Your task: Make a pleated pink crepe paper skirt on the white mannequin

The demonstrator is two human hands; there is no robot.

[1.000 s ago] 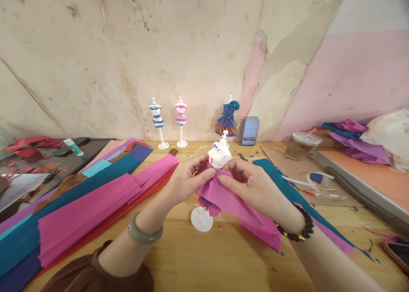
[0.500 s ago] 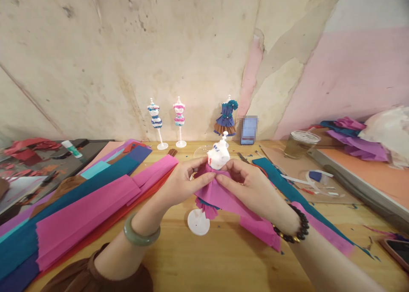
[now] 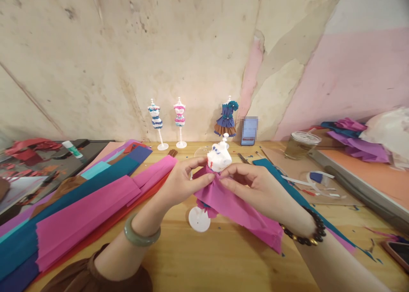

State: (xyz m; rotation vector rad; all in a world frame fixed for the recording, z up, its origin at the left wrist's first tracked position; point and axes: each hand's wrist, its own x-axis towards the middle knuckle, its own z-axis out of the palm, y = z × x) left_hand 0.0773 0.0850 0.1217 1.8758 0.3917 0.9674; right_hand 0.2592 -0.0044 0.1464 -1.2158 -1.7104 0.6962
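Pinches pink paper [image 3: 230, 204] in left grip [image 3: 177, 183] and right grip [image 3: 252, 182], letting its loose end trail below the right. Holds it at the waist of the tilted mannequin [image 3: 219, 156], between both. Could tear it by pulling too hard, or lose folds by easing either pinch. Faces a dress [image 3: 225, 118] well beyond.

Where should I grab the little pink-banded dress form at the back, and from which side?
I'd pinch the pink-banded dress form by its bare white post, just above the round base, coming from the front: it stands upright with the wall behind it, and gripping the slim post should spare the bands.
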